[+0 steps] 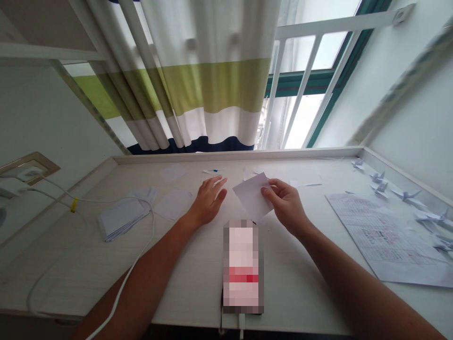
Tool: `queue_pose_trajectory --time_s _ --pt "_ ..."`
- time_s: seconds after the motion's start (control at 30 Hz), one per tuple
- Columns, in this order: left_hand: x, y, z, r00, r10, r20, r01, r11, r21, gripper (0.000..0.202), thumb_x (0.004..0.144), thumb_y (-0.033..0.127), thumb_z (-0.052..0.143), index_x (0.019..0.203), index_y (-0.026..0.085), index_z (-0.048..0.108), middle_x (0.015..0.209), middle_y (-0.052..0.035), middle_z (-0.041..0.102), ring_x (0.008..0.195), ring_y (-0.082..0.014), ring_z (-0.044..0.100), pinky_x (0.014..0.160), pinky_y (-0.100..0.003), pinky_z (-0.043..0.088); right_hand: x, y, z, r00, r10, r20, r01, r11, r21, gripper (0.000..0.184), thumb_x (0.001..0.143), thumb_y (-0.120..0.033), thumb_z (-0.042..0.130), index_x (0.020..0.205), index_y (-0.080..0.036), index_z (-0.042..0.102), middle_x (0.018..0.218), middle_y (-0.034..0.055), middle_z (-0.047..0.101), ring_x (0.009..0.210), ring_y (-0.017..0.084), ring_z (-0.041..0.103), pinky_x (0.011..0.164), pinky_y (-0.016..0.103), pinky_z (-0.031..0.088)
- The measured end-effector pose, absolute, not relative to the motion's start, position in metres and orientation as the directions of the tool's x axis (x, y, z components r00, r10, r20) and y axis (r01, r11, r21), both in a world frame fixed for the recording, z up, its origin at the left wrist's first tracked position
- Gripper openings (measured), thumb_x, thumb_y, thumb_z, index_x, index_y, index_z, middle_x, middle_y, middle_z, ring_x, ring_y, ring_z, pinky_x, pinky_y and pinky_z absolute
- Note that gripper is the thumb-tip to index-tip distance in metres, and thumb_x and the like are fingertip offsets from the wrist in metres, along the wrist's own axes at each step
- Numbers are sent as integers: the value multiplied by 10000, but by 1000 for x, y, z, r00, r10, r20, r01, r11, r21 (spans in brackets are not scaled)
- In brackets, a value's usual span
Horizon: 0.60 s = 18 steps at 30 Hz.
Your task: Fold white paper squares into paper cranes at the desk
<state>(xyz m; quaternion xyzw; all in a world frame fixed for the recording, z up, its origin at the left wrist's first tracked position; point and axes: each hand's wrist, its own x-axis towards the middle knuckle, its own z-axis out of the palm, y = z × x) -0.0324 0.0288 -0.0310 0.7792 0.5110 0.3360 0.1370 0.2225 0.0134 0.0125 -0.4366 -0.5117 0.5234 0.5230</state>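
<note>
White desk (290,288), right hand (287,202) grip pinched on paper square (252,196), left hand (208,200) grip loosely parted, empty

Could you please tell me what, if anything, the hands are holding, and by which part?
The right hand pinches a paper by its right edge; the left hand holds nothing.

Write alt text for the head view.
A person's right hand holds a white paper square over a pale desk, the left hand open nearby. A pixelated device lies nearer the camera; folded paper figures line the right side.
</note>
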Motion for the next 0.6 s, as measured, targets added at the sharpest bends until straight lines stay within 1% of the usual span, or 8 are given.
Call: queue_pose_trajectory --time_s 0.07,0.1,0.17,0.23,0.3,0.37,0.47,0.6 --pt "-29 26 -28 256 867 428 579 -492 650 650 1070 637 325 1449 190 606 1511 -150 595 1458 -303 465 1262 -529 311 223 13 12 -87 994 70 -90 62 -994 309 809 -454 813 963 -206 709 836 49 801 710 216 713 669 346 591" --pt "-26 23 -27 276 867 416 494 -499 712 623 1060 641 375 1406 191 632 1465 -146 633 1416 -298 517 1241 -507 351 222 13 12 -104 993 60 -87 51 -995 328 810 -470 819 968 -208 701 825 48 801 709 222 720 678 359 602" --pt "-18 18 -25 304 896 322 315 -414 854 540 1020 637 505 1256 190 695 1279 -129 733 1225 -281 659 1118 -453 484 221 12 11 -146 989 36 -86 24 -996 374 803 -517 833 964 -213 688 801 48 798 691 235 727 665 377 613" --pt "-8 14 -25 267 933 240 153 -287 946 473 963 609 634 1159 185 706 1065 -99 781 1004 -248 730 942 -391 571 219 10 11 -184 983 21 -91 4 -996 413 797 -562 838 977 -220 691 799 51 797 693 251 736 663 399 621" --pt "-1 12 -23 172 965 200 58 -213 975 405 903 574 727 988 178 711 860 -55 764 809 -202 719 794 -334 581 217 9 10 -201 979 24 -102 4 -995 429 798 -576 840 1004 -224 709 814 54 798 719 264 745 691 420 627" --pt "2 12 -21 124 976 179 -2 -180 984 394 854 555 781 909 173 702 781 -37 746 730 -181 704 705 -305 572 217 9 9 -205 978 36 -105 14 -994 437 801 -574 838 1038 -223 731 835 58 800 734 268 746 699 423 624" --pt "1 13 -16 111 980 165 -58 -159 986 410 819 542 814 960 171 713 741 -27 747 680 -174 706 636 -292 569 218 9 10 -232 972 33 -82 14 -997 429 805 -562 831 1042 -211 763 868 70 803 723 254 730 674 405 611" --pt "0 13 -12 94 982 166 -90 -157 983 426 797 532 834 996 168 737 645 5 710 579 -158 680 586 -294 577 218 9 11 -257 965 40 -111 11 -994 411 815 -517 827 1090 -216 779 942 72 809 762 239 724 703 388 599"
